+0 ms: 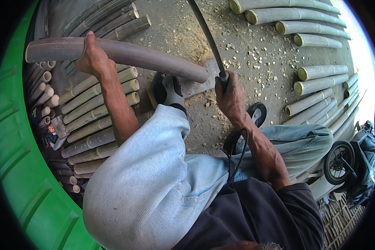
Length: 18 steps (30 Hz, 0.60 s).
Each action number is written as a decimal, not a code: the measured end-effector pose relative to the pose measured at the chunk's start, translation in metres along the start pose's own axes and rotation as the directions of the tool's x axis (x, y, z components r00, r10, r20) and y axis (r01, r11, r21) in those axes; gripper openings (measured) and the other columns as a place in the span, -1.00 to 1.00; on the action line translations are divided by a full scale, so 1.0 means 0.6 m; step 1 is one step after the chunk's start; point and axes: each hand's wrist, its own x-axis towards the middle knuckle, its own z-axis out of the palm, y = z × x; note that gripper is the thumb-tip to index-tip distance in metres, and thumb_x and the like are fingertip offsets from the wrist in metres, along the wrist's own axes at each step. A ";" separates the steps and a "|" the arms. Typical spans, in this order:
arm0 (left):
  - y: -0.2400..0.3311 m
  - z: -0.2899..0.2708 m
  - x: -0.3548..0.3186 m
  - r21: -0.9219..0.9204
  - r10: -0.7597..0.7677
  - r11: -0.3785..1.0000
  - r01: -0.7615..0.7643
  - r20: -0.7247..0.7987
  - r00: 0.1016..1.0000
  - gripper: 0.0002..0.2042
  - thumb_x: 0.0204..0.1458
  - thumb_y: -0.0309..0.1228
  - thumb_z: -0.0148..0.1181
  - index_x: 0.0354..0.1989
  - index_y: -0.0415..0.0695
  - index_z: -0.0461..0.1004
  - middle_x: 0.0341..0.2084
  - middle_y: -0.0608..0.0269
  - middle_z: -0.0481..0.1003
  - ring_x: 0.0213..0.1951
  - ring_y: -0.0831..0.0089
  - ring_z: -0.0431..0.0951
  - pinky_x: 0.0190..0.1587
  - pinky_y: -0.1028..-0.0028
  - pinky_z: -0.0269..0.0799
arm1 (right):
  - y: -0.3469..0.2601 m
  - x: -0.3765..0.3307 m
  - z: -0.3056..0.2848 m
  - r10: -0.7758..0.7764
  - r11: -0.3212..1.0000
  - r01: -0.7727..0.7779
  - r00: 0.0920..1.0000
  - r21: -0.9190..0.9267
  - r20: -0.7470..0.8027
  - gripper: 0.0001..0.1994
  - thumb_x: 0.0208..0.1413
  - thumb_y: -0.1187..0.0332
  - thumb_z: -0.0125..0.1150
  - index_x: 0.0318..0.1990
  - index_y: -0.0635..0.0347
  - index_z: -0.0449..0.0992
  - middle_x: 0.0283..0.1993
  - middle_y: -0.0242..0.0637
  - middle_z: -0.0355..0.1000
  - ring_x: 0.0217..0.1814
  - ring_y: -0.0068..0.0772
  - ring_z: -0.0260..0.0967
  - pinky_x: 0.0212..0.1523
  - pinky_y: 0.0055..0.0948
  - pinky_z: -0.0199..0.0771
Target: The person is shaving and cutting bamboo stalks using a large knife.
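Note:
My left hand is closed around a thick brownish bamboo piece, its thumb over the top. The piece slants from the far left down toward the middle, its right end over a flat greyish slab; whether it rests there I cannot tell. In my right hand is the dark handle of a machete. Its long dark blade points up and away, and its tip is cut off by the picture's top edge. Blade and bamboo are apart.
Cut bamboo lengths lie stacked at the left, with more bamboo pieces in rows at the right. Pale wood chips litter the ground. A green ribbed panel borders the left. A wheeled vehicle stands at the right.

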 end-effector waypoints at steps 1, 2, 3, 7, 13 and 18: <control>-0.001 0.003 0.000 -0.003 0.010 1.000 -0.010 0.007 1.000 -0.62 0.01 -0.51 0.41 -0.17 -0.66 0.49 -0.20 -0.23 0.56 -0.24 0.18 0.65 -0.17 0.24 0.62 | 0.012 -0.003 0.007 0.000 1.000 0.000 1.000 -0.001 0.000 -0.77 0.24 0.43 0.23 -0.11 0.28 0.28 -0.51 0.07 0.43 -0.49 0.21 0.48 -0.52 0.01 0.36; 0.001 0.003 0.000 -0.006 0.021 1.000 -0.020 0.013 1.000 -0.62 0.01 -0.51 0.40 -0.17 -0.67 0.49 -0.20 -0.24 0.56 -0.25 0.17 0.65 -0.17 0.24 0.62 | 0.040 -0.012 0.025 0.022 0.999 -0.020 0.999 -0.040 0.037 -0.76 0.25 0.40 0.22 -0.11 0.28 0.27 -0.51 0.09 0.43 -0.49 0.23 0.47 -0.51 0.03 0.36; -0.002 0.014 -0.014 -0.010 0.006 1.000 -0.005 0.027 1.000 -0.62 0.01 -0.51 0.40 -0.17 -0.67 0.49 -0.20 -0.24 0.56 -0.25 0.17 0.65 -0.17 0.24 0.62 | 0.079 -0.027 0.037 0.058 0.994 -0.052 0.996 -0.094 0.061 -0.76 0.26 0.38 0.21 -0.12 0.28 0.27 -0.50 0.10 0.44 -0.49 0.25 0.47 -0.51 0.05 0.35; -0.016 0.022 -0.024 0.072 -0.030 0.997 0.021 0.119 0.992 -0.54 0.06 -0.31 0.37 0.05 -0.38 0.49 -0.07 0.05 0.50 -0.10 0.20 0.54 -0.04 0.19 0.51 | 0.157 -0.062 0.043 0.250 0.959 -0.198 0.927 -0.201 0.278 -0.76 0.29 0.32 0.14 -0.19 0.29 0.24 -0.50 0.19 0.42 -0.48 0.37 0.42 -0.47 0.14 0.33; -0.027 -0.016 0.025 0.016 -0.123 0.992 0.122 0.218 0.968 -0.53 0.07 -0.21 0.35 0.09 -0.22 0.49 -0.01 0.11 0.45 -0.05 0.24 0.50 0.02 0.19 0.48 | 0.033 -0.012 0.016 0.092 0.995 -0.095 0.991 0.021 0.101 -0.76 0.29 0.33 0.19 -0.11 0.27 0.29 -0.52 0.09 0.42 -0.52 0.25 0.44 -0.53 0.00 0.34; -0.035 0.000 0.006 -0.033 -0.142 0.987 0.157 0.271 0.952 -0.51 0.06 -0.20 0.37 0.11 -0.21 0.48 -0.06 0.16 0.47 -0.05 0.27 0.51 0.05 0.21 0.45 | 0.184 -0.069 0.057 0.178 0.952 -0.100 0.949 -0.288 0.259 -0.76 0.27 0.35 0.20 -0.14 0.28 0.28 -0.53 0.08 0.41 -0.54 0.22 0.43 -0.54 -0.01 0.33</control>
